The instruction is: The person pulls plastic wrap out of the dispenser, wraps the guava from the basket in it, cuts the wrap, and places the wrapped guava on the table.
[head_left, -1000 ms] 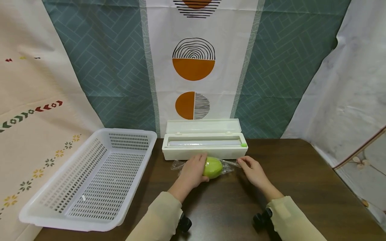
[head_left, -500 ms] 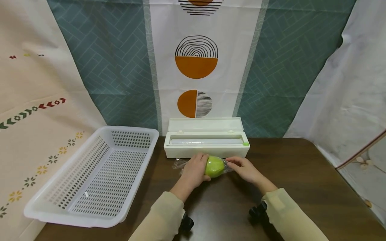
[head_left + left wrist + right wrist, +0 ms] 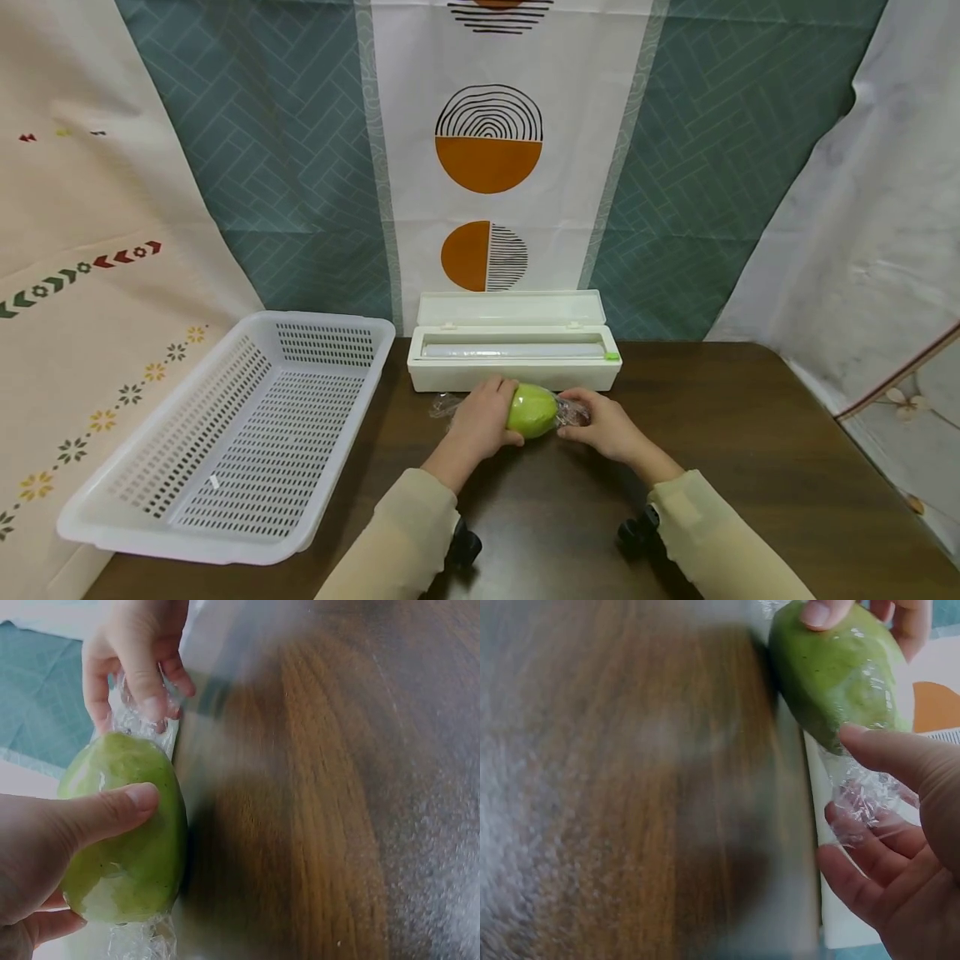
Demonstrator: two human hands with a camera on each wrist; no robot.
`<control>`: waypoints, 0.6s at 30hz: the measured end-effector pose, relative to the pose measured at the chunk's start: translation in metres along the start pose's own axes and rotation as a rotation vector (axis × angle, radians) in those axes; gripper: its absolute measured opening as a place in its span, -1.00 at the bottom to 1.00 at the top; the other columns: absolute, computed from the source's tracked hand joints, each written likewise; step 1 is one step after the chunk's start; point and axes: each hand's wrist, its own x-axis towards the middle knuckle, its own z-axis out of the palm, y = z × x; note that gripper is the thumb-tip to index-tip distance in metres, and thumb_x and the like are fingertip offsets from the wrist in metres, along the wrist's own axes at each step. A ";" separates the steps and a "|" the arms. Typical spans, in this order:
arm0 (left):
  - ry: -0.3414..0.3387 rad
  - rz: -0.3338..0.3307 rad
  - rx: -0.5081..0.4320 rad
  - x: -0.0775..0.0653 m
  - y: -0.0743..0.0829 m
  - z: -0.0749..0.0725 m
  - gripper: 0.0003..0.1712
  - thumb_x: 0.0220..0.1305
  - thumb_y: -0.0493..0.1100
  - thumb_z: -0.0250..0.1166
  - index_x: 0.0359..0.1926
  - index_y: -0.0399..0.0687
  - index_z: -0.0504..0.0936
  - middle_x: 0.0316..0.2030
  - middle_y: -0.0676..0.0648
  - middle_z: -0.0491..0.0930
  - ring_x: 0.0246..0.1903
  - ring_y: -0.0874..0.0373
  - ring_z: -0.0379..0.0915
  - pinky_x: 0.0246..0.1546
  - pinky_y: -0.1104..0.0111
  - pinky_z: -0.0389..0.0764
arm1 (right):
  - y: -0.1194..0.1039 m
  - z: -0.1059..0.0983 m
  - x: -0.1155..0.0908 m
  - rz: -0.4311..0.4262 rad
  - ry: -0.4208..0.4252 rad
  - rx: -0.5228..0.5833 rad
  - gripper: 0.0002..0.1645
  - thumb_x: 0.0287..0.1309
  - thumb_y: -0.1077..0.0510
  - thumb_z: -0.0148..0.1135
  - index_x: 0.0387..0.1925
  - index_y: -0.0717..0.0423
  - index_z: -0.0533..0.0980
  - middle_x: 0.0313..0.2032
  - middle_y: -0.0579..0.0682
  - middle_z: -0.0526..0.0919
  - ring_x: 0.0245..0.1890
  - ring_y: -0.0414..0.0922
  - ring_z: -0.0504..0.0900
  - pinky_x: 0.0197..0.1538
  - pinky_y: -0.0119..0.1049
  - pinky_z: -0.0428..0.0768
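A green mango (image 3: pixel 533 411) in clear plastic wrap lies in front of the cling film box, its wrap bunched at both ends. My left hand (image 3: pixel 483 422) grips the mango from the left, and the thumb lies across its side in the left wrist view. On the right, my right hand (image 3: pixel 602 427) holds the gathered end of the plastic wrap (image 3: pixel 864 796), thumb against the tip of the mango and fingers curled under the film. Part of the left-end wrap (image 3: pixel 141 939) shows below the mango in the left wrist view.
The white cling film box (image 3: pixel 514 381) stands behind the hands, lid raised, with a film roll (image 3: pixel 513 351) inside and a green slider at its right. A white perforated basket (image 3: pixel 303 533) sits at the left of the dark wooden table (image 3: pixel 750 442). Patterned cloths hang behind.
My right hand has moved left, from a pulled-out strand of wrap to the bunched film close against the mango. My left hand keeps its grip on the mango.
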 end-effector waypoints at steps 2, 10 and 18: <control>-0.013 -0.007 -0.006 0.000 -0.001 -0.001 -0.06 -0.17 0.12 0.54 0.23 -0.13 0.38 0.07 -0.12 0.44 0.04 -0.01 0.42 0.06 0.17 0.50 | -0.001 0.002 0.001 -0.004 -0.003 -0.020 -0.37 -0.05 0.11 0.44 0.08 0.08 0.40 -0.12 0.11 0.59 -0.19 -0.05 0.54 -0.18 -0.16 0.51; -0.027 -0.013 -0.012 0.003 -0.003 -0.001 -0.05 -0.16 0.13 0.53 0.24 -0.12 0.37 0.08 -0.12 0.43 0.06 -0.01 0.41 0.03 0.16 0.52 | 0.000 0.002 0.004 -0.074 0.022 -0.136 -0.48 -0.01 0.33 0.28 0.02 0.09 0.35 -0.52 -0.07 0.42 -0.52 -0.20 0.36 -0.45 -0.36 0.35; -0.035 -0.007 -0.020 0.003 -0.005 -0.003 -0.06 -0.15 0.14 0.52 0.24 -0.09 0.36 0.09 -0.10 0.41 0.08 0.00 0.40 0.04 0.17 0.51 | 0.001 -0.004 -0.003 -0.145 -0.075 -0.275 -0.27 -0.04 0.43 0.24 0.23 0.13 0.30 -0.34 -0.03 0.52 -0.38 -0.16 0.50 -0.32 -0.29 0.50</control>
